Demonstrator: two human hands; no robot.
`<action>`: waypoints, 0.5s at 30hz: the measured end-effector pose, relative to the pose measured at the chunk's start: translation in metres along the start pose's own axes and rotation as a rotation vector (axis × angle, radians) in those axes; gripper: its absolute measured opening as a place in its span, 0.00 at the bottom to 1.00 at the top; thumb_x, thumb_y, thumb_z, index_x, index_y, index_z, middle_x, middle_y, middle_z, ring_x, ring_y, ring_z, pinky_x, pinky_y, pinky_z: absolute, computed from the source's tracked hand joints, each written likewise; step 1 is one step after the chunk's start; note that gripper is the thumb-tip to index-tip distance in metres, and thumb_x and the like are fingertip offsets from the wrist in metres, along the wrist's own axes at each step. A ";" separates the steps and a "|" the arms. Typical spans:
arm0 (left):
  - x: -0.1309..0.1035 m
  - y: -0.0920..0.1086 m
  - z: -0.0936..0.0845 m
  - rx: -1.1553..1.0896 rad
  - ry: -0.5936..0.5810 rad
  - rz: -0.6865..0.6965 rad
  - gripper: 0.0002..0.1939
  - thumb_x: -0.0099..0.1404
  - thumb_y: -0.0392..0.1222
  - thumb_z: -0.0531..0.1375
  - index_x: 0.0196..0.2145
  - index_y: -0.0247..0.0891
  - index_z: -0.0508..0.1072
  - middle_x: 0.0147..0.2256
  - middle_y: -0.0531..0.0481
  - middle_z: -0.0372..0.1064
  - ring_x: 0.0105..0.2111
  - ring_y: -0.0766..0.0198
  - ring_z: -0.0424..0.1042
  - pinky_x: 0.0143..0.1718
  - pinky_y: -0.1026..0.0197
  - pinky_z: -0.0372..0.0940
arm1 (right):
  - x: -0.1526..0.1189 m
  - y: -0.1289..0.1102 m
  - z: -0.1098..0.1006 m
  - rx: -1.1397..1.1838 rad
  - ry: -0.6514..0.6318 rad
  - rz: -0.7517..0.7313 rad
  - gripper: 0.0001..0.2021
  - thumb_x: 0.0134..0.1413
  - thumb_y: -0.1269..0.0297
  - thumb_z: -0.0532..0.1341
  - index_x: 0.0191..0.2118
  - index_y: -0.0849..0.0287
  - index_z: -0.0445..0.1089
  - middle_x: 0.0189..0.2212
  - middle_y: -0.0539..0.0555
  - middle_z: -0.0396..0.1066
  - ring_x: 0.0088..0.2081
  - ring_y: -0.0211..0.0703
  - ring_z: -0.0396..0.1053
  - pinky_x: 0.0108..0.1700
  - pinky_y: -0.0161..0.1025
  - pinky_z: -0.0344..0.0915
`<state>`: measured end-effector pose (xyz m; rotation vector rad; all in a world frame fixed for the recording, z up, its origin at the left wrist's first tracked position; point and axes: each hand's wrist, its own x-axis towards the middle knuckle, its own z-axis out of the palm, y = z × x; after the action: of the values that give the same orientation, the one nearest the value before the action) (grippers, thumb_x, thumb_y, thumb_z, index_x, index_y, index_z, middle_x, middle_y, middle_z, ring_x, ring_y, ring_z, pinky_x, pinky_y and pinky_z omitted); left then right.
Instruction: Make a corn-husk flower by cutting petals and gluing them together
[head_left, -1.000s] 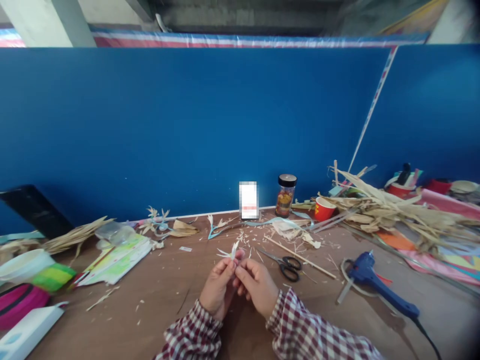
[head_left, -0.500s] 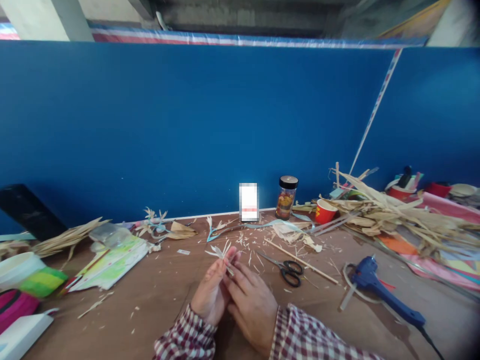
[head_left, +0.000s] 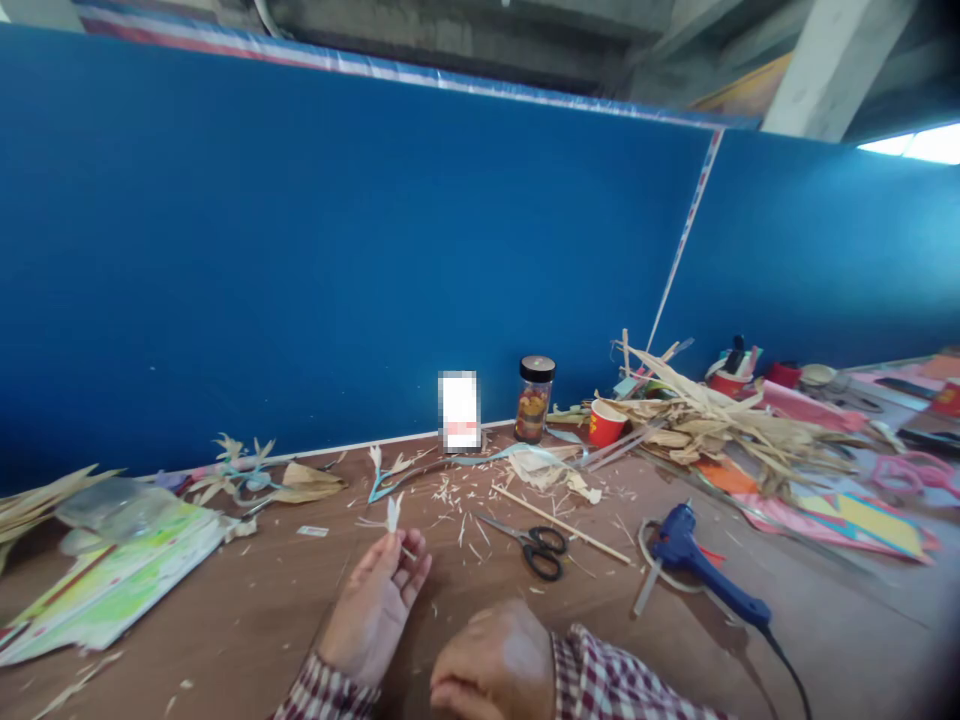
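Observation:
Between the thumb and fingers of my left hand is a small white flower-like piece with thin pale strands. My right hand is apart from it, lower and to the right, its fingers curled in and partly cut off by the bottom edge; what they hold, if anything, is hidden. Black-handled scissors lie on the table beyond my right hand, beside a thin wooden stick. Pale scraps are scattered around them.
A blue glue gun lies at the right. Dried husks, a red cup and a lidded jar stand or lie further back. A painted sheet is at the left. A blue partition rises behind.
My hands have parted: the left keeps the white piece, the right has moved down and curled. The view has turned to the right.

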<state>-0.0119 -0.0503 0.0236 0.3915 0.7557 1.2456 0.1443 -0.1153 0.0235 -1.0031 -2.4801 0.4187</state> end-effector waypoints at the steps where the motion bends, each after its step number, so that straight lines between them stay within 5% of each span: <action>1: -0.001 -0.003 0.000 0.024 0.007 -0.008 0.06 0.59 0.30 0.54 0.28 0.35 0.70 0.30 0.49 0.71 0.33 0.67 0.71 0.41 0.57 0.66 | -0.001 0.000 -0.007 -0.017 0.013 0.007 0.09 0.53 0.60 0.54 0.37 0.53 0.69 0.32 0.49 0.74 0.35 0.38 0.68 0.37 0.32 0.59; 4: -0.003 -0.009 0.000 0.069 -0.021 -0.027 0.05 0.57 0.30 0.56 0.28 0.34 0.71 0.26 0.50 0.69 0.29 0.69 0.70 0.38 0.62 0.67 | -0.004 0.007 -0.033 -0.087 0.035 0.057 0.08 0.53 0.61 0.54 0.37 0.53 0.69 0.33 0.50 0.73 0.37 0.40 0.66 0.39 0.34 0.58; 7: -0.003 -0.010 -0.001 0.079 -0.028 -0.035 0.04 0.56 0.30 0.57 0.27 0.34 0.71 0.25 0.51 0.68 0.28 0.70 0.70 0.36 0.64 0.67 | -0.010 0.028 -0.064 -0.150 0.038 0.277 0.10 0.54 0.58 0.53 0.35 0.54 0.70 0.28 0.51 0.73 0.32 0.40 0.66 0.34 0.35 0.58; 10: -0.001 -0.009 -0.002 0.057 -0.004 -0.030 0.05 0.55 0.29 0.57 0.27 0.34 0.72 0.25 0.51 0.68 0.28 0.69 0.70 0.36 0.63 0.68 | -0.017 0.064 -0.096 -0.238 0.120 0.511 0.04 0.48 0.63 0.60 0.29 0.55 0.72 0.27 0.52 0.72 0.34 0.43 0.66 0.35 0.36 0.57; 15: -0.001 -0.013 -0.003 0.089 -0.026 -0.044 0.03 0.53 0.30 0.60 0.27 0.33 0.73 0.25 0.51 0.69 0.28 0.69 0.70 0.36 0.64 0.68 | -0.024 0.129 -0.143 -0.296 0.317 0.739 0.10 0.54 0.64 0.55 0.29 0.63 0.70 0.26 0.55 0.69 0.35 0.44 0.67 0.37 0.41 0.59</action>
<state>-0.0049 -0.0552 0.0137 0.4608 0.7956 1.1668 0.3054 -0.0265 0.0855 -1.9389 -1.8530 0.0844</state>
